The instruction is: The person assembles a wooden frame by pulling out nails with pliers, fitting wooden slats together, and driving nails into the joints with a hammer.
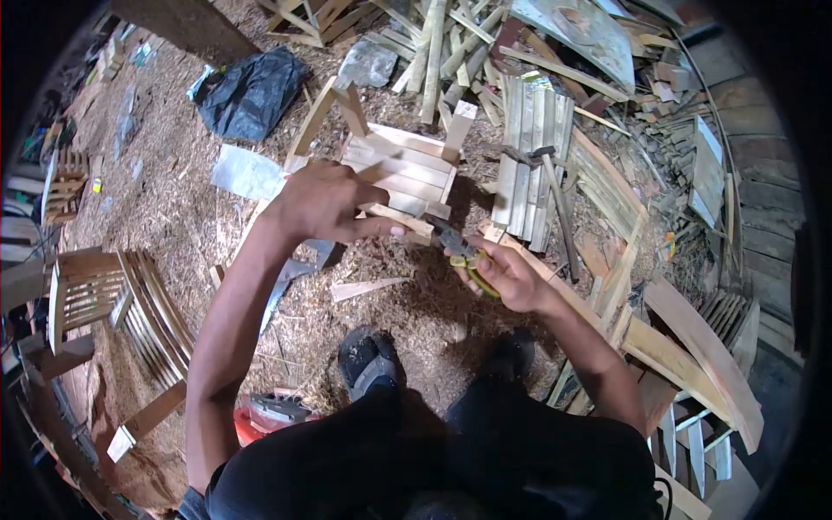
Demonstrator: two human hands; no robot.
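Observation:
Small pale wooden chair frame (399, 169) stands on the ground in front of me, with slats across its seat and legs sticking up. My left hand (334, 204) is closed around the frame's near rail (400, 218), thumb along its lower side. In my right hand (507, 276) is a pair of pliers (469, 260) with yellow-green handles. Their dark jaws meet the right end of that rail, close to my left thumb. What the jaws bite on, if anything, is too small to make out.
A hammer (556, 186) lies on a stack of slats (520, 195) at right. Black plastic bag (251, 94) sits at upper left. Slatted chair parts (156, 303) stand left, a red-bodied tool (269, 416) by my leg. Curved boards (706, 364) lie right; sawdust covers the ground.

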